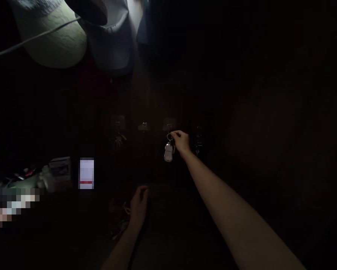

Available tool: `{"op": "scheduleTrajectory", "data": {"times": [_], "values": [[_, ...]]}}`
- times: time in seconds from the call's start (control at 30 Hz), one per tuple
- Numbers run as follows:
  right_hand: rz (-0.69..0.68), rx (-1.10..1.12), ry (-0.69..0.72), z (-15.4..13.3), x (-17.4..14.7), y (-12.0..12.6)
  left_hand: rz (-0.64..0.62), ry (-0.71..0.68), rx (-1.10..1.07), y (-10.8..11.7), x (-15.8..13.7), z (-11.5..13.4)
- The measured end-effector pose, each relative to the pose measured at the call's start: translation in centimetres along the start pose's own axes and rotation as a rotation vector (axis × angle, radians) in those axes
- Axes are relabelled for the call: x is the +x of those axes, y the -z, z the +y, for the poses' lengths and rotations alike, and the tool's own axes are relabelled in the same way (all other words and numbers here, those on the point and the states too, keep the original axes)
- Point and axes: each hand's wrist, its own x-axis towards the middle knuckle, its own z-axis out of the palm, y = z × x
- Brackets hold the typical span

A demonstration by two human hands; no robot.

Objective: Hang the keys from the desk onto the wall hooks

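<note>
My right hand point(181, 142) reaches up to a wall hook, with thumb and finger pinched on the ring of a keychain point(168, 152). The keychain has a silvery, car-shaped piece hanging below the ring. It hangs just under the clear-backed hook point(169, 125), and I cannot tell whether the ring is on that hook. Lower down, my left hand point(139, 206) rests near the dark surface, thumb and fingers loosely apart with nothing visible between them. Beside it on the left lies a dim heap of small things point(120, 227) with an orange loop point(127, 208).
A bunch of keys point(118, 141) hangs from the left hook point(118, 123). Another hook point(144, 125) is bare. More metal items point(198, 140) hang at right. Caps point(56, 41) hang above. A box point(60, 170), white bottle point(47, 179) and lit screen point(86, 172) are at left.
</note>
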Motion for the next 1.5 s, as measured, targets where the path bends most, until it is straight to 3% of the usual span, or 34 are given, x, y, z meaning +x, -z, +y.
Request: {"op": "scheduleTrajectory", "data": {"times": [0.33, 0.5, 0.8, 1.17, 1.5], "values": [[0.008, 0.095, -0.036, 0.2, -2.5, 0.9, -0.002, -0.006, 0.024, 0.1, -0.2, 0.2], [0.035, 0.089, -0.047, 1.3, -6.5, 2.6, 0.0, -0.011, 0.033, 0.1, -0.1, 0.2], [-0.021, 0.056, -0.204, 4.8, -14.4, 3.8, 0.008, -0.028, 0.045, 0.2, 0.1, -0.6], [-0.087, 0.013, -0.321, 7.5, -19.2, 3.8, -0.001, -0.025, 0.012, 0.2, -0.2, 0.1], [-0.324, -0.182, -0.234, 9.9, -21.4, 3.2, -0.055, -0.09, 0.118, 0.1, -0.5, 0.1]]}}
